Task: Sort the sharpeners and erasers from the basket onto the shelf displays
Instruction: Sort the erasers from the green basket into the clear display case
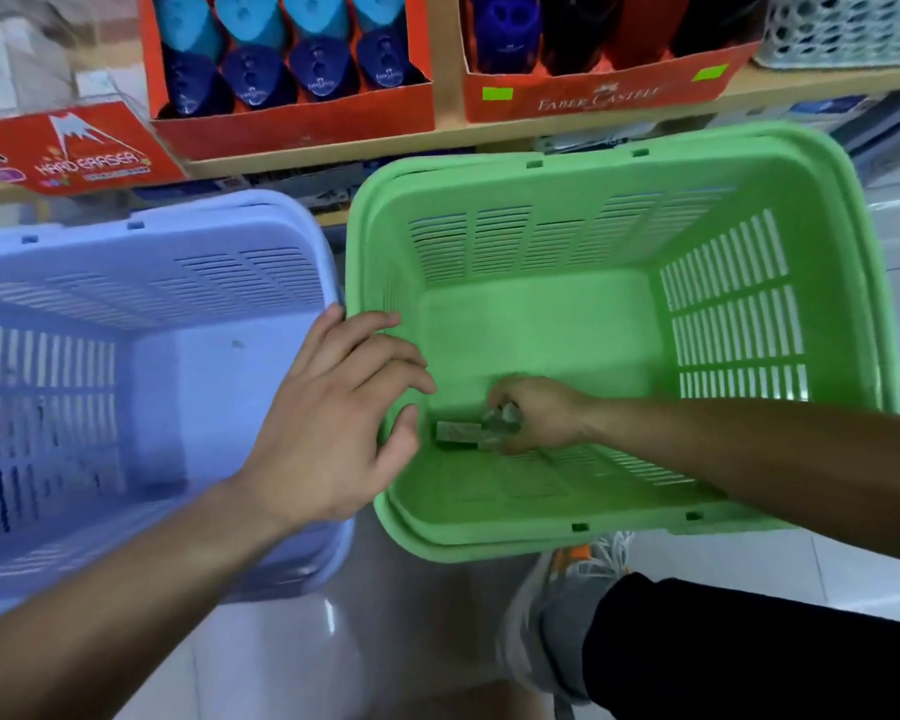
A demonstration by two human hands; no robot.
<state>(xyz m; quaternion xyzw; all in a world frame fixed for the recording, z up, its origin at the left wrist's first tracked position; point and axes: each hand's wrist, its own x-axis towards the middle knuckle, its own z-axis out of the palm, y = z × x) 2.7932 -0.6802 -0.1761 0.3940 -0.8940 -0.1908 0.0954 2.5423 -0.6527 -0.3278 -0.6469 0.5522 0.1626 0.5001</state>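
A green basket (pixel 827 210) stands on the floor below the shelf. My right hand (pixel 541 413) reaches down to its bottom and grips small grey items, likely erasers (pixel 500 420). One more small grey eraser (pixel 455 432) lies on the basket floor just left of that hand. My left hand (pixel 333 423) hovers with fingers spread over the green basket's left rim, holding nothing. On the shelf above, a red display box (pixel 292 124) holds light blue and dark blue sharpeners (pixel 261 75).
A lilac basket (pixel 152 283) stands to the left, touching the green one. A second red box (pixel 593 96) with dark items and a red "Hard Eraser" box (pixel 74 153) sit on the shelf. My shoe (pixel 552 615) and dark trouser leg are on the tiled floor below.
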